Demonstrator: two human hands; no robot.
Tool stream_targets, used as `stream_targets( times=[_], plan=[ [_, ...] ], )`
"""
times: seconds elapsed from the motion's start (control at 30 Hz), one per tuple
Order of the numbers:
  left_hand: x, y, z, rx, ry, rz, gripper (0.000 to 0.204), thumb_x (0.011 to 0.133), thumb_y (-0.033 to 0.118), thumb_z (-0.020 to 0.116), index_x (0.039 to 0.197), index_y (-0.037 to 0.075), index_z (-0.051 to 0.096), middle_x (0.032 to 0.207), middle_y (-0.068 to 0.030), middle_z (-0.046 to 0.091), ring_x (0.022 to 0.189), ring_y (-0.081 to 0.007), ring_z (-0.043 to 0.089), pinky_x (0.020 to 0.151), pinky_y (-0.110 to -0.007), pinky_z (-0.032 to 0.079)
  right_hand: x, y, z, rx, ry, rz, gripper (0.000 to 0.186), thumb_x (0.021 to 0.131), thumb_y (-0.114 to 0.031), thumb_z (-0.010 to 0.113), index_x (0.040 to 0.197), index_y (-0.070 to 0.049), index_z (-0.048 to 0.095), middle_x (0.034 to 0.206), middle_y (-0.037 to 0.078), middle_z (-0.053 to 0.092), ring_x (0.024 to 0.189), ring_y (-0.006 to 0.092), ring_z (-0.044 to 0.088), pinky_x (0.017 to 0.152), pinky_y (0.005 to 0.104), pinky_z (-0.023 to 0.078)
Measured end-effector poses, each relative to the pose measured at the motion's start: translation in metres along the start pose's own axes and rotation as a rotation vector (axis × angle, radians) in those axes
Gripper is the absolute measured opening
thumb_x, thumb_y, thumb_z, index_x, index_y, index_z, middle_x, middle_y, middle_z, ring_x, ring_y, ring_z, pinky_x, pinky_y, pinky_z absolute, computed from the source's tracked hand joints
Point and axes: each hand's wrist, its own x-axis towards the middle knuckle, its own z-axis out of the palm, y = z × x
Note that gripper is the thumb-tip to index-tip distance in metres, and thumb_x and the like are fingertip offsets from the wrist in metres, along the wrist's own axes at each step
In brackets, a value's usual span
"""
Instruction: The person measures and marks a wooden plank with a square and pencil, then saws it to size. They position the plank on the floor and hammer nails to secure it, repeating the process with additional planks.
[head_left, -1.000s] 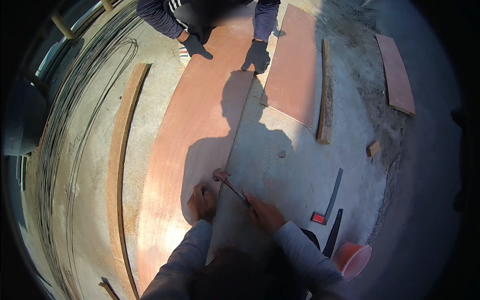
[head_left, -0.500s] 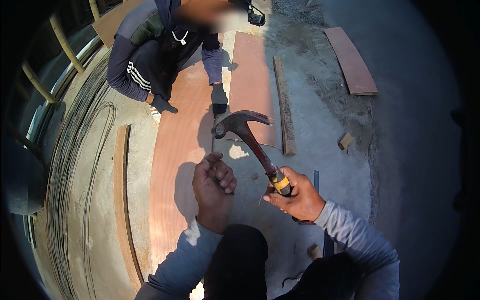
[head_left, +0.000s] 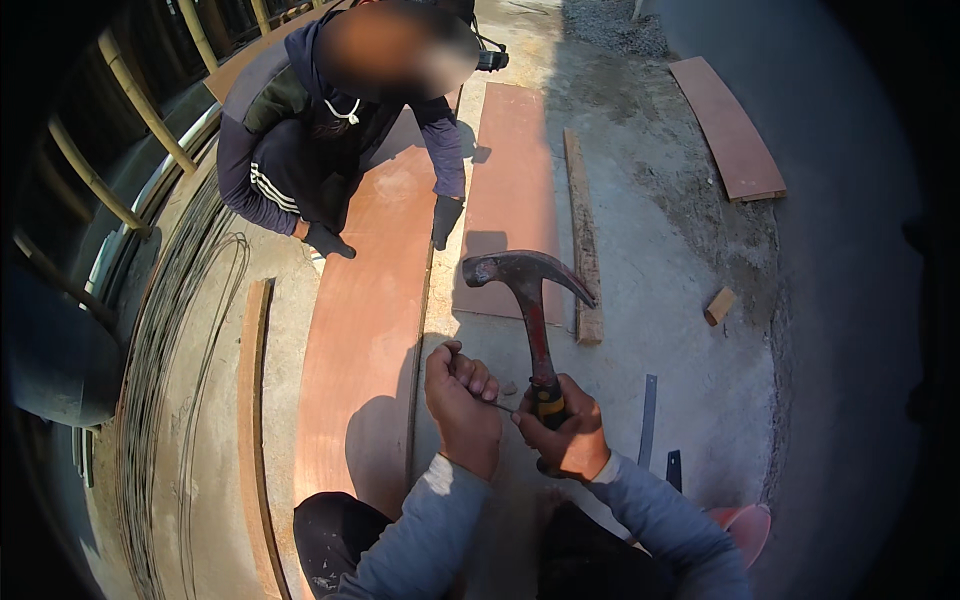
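Head view: right hand (head_left: 568, 432) clamps a yellow-banded hammer (head_left: 538, 345); left hand (head_left: 465, 415) pinches a nail (head_left: 498, 406).

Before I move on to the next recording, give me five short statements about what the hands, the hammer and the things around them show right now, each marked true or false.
1. The right hand holds a hammer. True.
2. The left hand is spread out flat. False: it is curled.
3. A thin, nail-like piece shows between the two hands. True.
4. The person opposite has bare hands. False: that person wears dark gloves.
5. A small wooden block lies to the right of the hammer. True.
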Motion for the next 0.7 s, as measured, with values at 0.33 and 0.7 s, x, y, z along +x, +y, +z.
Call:
stream_targets(
  times=[0.33, 0.7],
  plan=[
    [0.018, -0.035, -0.128, 1.660, -0.483, 0.540, 0.013, 0.078, 0.005, 0.075, 0.091, 0.006, 0.073, 0.087, -0.0099, 0.063, 0.077, -0.0227, 0.066, 0.067, -0.032, 0.052, 0.008, 0.129, 0.019, 0.043, -0.019, 0.298, 0.022, 0.081, -0.006, 0.073, 0.094, -0.002, 0.056, 0.077, 0.005, 0.064, 0.069, 0.0111, 0.061, 0.065, 0.0309, 0.051],
    [0.201, 0.021, -0.178, 1.055, 0.027, 0.644, 0.009, 0.087, -0.003, 0.070, 0.096, -0.004, 0.071, 0.088, -0.0037, 0.069, 0.080, -0.0107, 0.061, 0.078, -0.026, 0.051, 0.030, 0.153, 0.025, 0.046, -0.155, 0.401, 0.024, 0.091, -0.017, 0.071, 0.101, -0.001, 0.057, 0.075, 0.005, 0.060, 0.065, 0.0128, 0.058, 0.061, 0.0312, 0.048]
  ],
)
